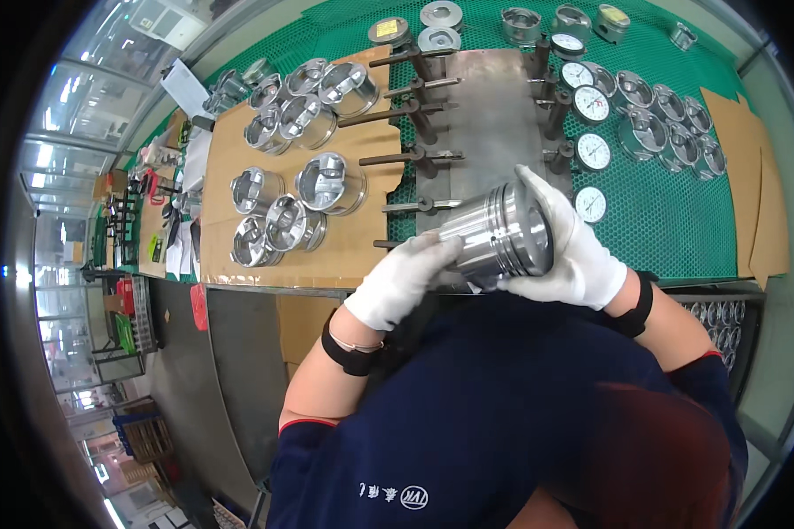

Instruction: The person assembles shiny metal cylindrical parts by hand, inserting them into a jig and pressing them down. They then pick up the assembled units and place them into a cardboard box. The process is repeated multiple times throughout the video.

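**Piston held in both gloved hands above the bench edge**

The person wore white gloves on both hands and a dark blue top. A bright metal piston [500,235] lay on its side between the hands, raised clear of the bench, just in front of the person's chest and over the near end of the grey steel plate [494,115]. The right hand [569,251] was closed around the piston's crown end, fingers wrapped over the ringed top. The left hand [400,279] gripped the skirt end from below and to the side, fingers resting against the metal. Both hands were therefore closed on the same part.

On the bench, a green mesh mat [662,216] covered the surface. A sheet of brown cardboard [353,247] on the person's left carried a group of finished pistons [331,183], standing close together. Dark gauge rods [412,159] lay in a row across the left edge of the steel plate. Round dial gauges [593,152] with white faces stood in a line along its right edge. More pistons [670,132] sat on the mat to the far right, well apart from the hands.
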Motion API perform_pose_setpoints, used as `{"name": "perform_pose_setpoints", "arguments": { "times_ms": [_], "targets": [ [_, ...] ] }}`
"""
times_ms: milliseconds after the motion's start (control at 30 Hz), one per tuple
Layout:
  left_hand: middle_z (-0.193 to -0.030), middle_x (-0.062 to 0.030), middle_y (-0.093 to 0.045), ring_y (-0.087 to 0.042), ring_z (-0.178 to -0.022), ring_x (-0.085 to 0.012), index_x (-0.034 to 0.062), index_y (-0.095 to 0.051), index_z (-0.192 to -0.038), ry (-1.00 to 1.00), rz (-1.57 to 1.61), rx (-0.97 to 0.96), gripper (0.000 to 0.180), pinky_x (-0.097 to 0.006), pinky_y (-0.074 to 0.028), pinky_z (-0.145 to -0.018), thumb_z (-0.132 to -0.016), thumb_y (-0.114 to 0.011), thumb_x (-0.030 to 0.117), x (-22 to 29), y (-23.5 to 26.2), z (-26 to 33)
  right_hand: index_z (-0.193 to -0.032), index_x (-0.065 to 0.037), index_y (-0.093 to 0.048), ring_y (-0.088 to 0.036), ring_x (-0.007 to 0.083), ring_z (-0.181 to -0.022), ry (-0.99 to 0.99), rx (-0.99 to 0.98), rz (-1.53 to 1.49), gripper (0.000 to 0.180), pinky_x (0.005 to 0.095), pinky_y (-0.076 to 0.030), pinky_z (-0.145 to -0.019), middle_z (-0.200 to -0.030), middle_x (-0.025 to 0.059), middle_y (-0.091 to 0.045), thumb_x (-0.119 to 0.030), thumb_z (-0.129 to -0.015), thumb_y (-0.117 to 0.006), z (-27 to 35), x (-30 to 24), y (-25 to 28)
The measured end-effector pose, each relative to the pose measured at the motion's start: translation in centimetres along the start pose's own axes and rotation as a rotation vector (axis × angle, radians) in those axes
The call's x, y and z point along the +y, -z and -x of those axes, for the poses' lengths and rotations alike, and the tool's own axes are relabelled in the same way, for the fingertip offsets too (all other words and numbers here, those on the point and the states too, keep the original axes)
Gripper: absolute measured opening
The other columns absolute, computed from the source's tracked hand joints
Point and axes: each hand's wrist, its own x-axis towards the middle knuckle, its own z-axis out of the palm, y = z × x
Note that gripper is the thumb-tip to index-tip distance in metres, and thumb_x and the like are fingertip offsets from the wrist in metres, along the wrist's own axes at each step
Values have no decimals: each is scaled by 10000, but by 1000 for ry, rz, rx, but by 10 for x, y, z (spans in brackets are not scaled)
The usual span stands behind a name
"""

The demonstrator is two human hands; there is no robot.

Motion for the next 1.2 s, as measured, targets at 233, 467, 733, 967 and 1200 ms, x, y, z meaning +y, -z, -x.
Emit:
{"name": "perform_pose_setpoints", "arguments": {
  "times_ms": [233,467,733,967,1200],
  "targets": [
    [-1262,-253,-596,-632,-1085,-414,7,-393,-1458,-762,-1260,31,817,-466,-519,-943,-775,-812,164,-24,13,-35,-1451,16,-434,-586,437,-1069,-24,13,520,961,483,-520,-891,-1214,260,-560,-287,-646,-862,-16,-2,-16],
    [-1325,-263,-547,-602,-1107,-454,30,-420,-1428,-959,-1321,102,947,-500,-513,-927,-651,-915,249,-46,12,-67,-1500,43,-354,-648,406,-1087,-364,64,61,873,420,-534,-948,-1240,242,-610,-143,-776,-804,25,2,-7],
    [-1393,-298,-481,-527,-1247,-479,37,-363,-1504,-949,-1201,108,979,-506,-496,-1013,-687,-879,194,-42,8,-89,-1612,15,-124,-685,167,-931,-894,10,-662,894,306,-577,-797,-1094,140,-689,-84,-908,-666,40,15,-25],
    [-1431,-301,-446,-511,-1282,-479,61,-358,-1521,-984,-1182,101,1001,-492,-491,-1038,-684,-892,184,-47,15,-99,-1616,19,-115,-650,145,-929,-867,2,-600,917,276,-539,-807,-1048,117,-671,-96,-899,-675,40,21,-26],
    [-1429,-280,-460,-512,-1281,-467,74,-382,-1501,-948,-1177,128,1010,-480,-489,-1046,-657,-925,193,-47,14,-99,-1619,23,-99,-637,141,-944,-836,1,-532,949,267,-520,-830,-1038,110,-667,-122,-890,-689,37,19,-24]
  ]
}}
